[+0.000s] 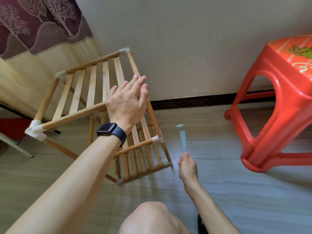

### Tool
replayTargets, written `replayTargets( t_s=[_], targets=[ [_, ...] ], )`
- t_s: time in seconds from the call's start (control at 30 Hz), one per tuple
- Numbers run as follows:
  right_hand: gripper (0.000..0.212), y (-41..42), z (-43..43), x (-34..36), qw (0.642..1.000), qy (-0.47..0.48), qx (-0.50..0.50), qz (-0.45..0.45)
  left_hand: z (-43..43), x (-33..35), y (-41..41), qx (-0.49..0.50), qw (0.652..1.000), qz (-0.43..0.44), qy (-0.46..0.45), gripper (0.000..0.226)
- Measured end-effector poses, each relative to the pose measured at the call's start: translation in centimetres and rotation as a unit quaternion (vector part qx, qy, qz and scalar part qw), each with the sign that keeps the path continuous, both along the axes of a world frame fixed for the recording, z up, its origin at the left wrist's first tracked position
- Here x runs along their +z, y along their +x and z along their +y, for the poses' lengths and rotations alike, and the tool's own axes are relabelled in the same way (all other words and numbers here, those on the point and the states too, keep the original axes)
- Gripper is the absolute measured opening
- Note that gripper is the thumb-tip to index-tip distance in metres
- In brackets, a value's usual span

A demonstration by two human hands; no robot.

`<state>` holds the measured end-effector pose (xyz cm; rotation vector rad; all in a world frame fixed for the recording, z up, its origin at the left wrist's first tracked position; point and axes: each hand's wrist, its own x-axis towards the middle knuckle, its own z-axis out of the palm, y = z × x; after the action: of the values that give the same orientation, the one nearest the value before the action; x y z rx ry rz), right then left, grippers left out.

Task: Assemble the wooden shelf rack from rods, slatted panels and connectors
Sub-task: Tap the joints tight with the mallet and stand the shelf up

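Over on the left, the wooden rack (92,88) stands on the tiled floor (219,191), two slatted tiers framed up, a white connector (36,130) at the near corner. The left hand (128,102) hovers flat over the top tier's right front corner, fingers straight and loosely apart, hiding the joint beneath. Is it touching? I can't tell. Further right, the right hand (187,168) has its fingers curled round a pale blue tool (183,138). It's badly blurred, possibly a small mallet. This looks like joint-seating: next, steady the frame and tap that corner home. The red stool (278,107) is cut off at the right edge.
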<state>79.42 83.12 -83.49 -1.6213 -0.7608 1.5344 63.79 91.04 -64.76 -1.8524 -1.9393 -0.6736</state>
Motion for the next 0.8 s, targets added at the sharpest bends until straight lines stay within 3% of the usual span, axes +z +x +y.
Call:
replayTargets(
  t_s=[0.07, 0.17, 0.2, 0.3, 0.5, 0.63, 0.7, 0.8],
  targets=[
    [0.043, 0.4, 0.4, -0.4, 0.999, -0.007, -0.039, 0.004, 0.0, 0.0, -0.1, 0.0, 1.0, -0.003, 0.006, 0.05],
    [0.039, -0.3, -1.0, -0.5, 0.97, -0.045, 0.236, -0.025, -0.1, 0.1, -0.3, -0.002, 1.0, -0.007, 0.002, 0.051],
    [0.041, -0.2, -1.1, -0.8, 0.964, -0.041, 0.261, -0.031, -0.2, 0.2, -0.2, -0.006, 1.0, -0.008, -0.006, 0.05],
    [0.045, 1.4, -0.5, -1.2, 0.974, -0.006, 0.222, -0.041, -1.5, 0.6, -0.8, -0.018, 0.999, -0.018, -0.027, 0.047],
    [0.043, 2.9, 0.2, -2.4, 0.966, 0.004, 0.239, -0.096, -5.4, 4.7, -3.0, -0.099, 0.992, -0.024, -0.077, 0.049],
    [0.044, 3.1, 3.0, -1.6, 0.965, 0.028, 0.226, -0.128, -2.2, 8.4, -3.5, -0.045, 0.99, -0.051, -0.123, 0.052],
    [0.044, 2.5, 4.7, -1.0, 0.96, 0.043, 0.236, -0.145, 0.9, 8.5, -3.3, -0.018, 0.981, -0.038, -0.191, 0.048],
    [0.047, 1.1, 7.7, 0.3, 0.961, 0.058, 0.233, -0.14, 5.1, 7.7, -3.0, 0.003, 0.951, -0.019, -0.31, 0.074]
  ],
)
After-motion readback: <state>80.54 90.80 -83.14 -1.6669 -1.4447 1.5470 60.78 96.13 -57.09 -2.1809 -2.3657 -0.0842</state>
